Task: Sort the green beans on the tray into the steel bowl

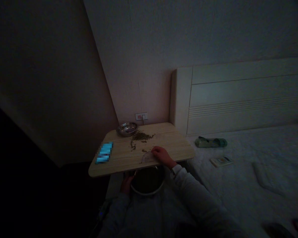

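My right hand (pixel 162 155) is over the front part of a light wood table, fingers closed on a thin see-through piece (pixel 146 158) that looks like clear plastic; its exact kind is hard to make out in the dim light. Small dark grains (pixel 141 136) lie loosely heaped towards the back, with a few strays closer to that hand. Below the table's front edge, my left hand (pixel 126 184) grips the left side of a round basin (pixel 147 193) with a pale rim. The basin's inside is dark, and its contents cannot be made out.
A shiny metal bowl (pixel 127 129) stands at the table's back left. A lit, blurred phone (pixel 104 152) lies at the left edge of the table (pixel 173 142). On the bed at right are a green bottle (pixel 210 142) and a small flat packet (pixel 221 161). A wall socket (pixel 141 116) holds a plug.
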